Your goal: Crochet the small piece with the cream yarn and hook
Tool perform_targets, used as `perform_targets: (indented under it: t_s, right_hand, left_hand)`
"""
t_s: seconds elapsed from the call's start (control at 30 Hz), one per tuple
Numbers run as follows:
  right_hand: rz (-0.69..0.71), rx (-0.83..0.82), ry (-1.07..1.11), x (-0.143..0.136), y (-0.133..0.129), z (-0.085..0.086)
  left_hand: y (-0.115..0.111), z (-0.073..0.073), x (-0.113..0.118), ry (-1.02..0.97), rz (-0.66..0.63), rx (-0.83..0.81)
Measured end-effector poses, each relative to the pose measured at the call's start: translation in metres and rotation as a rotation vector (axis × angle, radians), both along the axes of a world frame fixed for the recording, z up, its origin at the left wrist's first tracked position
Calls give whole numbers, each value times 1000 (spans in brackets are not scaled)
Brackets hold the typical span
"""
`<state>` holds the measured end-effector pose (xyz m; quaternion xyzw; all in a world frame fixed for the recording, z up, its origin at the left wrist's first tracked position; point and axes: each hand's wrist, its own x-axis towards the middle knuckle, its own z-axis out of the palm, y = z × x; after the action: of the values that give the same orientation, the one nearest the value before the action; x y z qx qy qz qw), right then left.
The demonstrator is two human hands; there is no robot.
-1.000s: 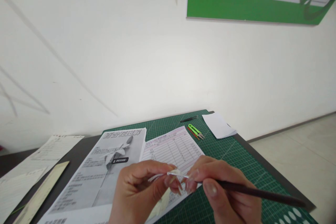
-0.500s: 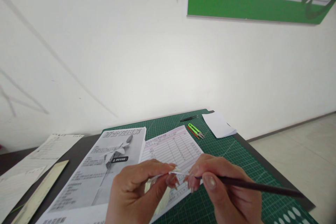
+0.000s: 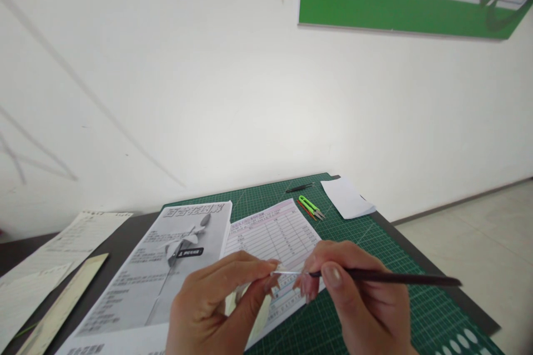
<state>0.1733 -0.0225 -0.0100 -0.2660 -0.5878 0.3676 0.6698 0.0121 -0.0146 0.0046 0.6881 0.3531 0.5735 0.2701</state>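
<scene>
Between the two hands, which sit near each other but aren't clasped, runs the thin metal shaft (image 3: 290, 273) of a dark-handled tool (image 3: 408, 277). Right hand (image 3: 366, 299) has that tool clamped in thumb and fingers, pretty much like a pen, with the handle sticking out past the hand on its outer side. Left hand (image 3: 212, 305) has thumb and forefinger up at the shaft's tip, but whether they're actually pinching it, honestly can't tell, the spot's too small. Also a pale thin piece (image 3: 260, 320) behind and below the left thumb; can't tell if that hand's holding it or it's just lying on the paper.

Under and beyond the hands is a printed table sheet (image 3: 272, 233), on a green cutting mat (image 3: 370, 247) that spreads out past the right hand. Left of the left hand: a booklet (image 3: 141, 288) with a flower photo, then a long pale strip (image 3: 64, 305) and some lined papers (image 3: 79, 238) further out. Beyond the right hand, well apart from it: green thread snips (image 3: 308, 205), a dark slim tool (image 3: 298, 188) behind those, and white paper (image 3: 347, 198) off to their right.
</scene>
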Motion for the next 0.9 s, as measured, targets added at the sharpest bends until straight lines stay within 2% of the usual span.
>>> perform_targets:
  t_s: [0.13, 0.37, 0.53, 0.6, 0.73, 0.83, 0.9]
  right_hand:
    - [50, -85, 49, 0, 6, -2]
    - [268, -368, 383, -6, 16, -4]
    - [344, -427, 552, -13, 18, -3]
    - [374, -423, 570, -15, 19, -6]
    - [386, -424, 544, -19, 20, -13]
    - [305, -359, 457, -21, 21, -17]
    - [251, -316, 415, -22, 22, -18]
  left_hand:
    - [-1, 1, 0, 29, -4, 0]
    - [0, 3, 5, -11, 78, -30]
    - [-2, 1, 8, -67, 146, -160]
    - [-2, 1, 10, -100, 121, -251]
    - [2, 0, 13, -280, -32, -474]
    - [8, -4, 13, -358, -138, -619]
    - [10, -7, 12, -362, -151, -662]
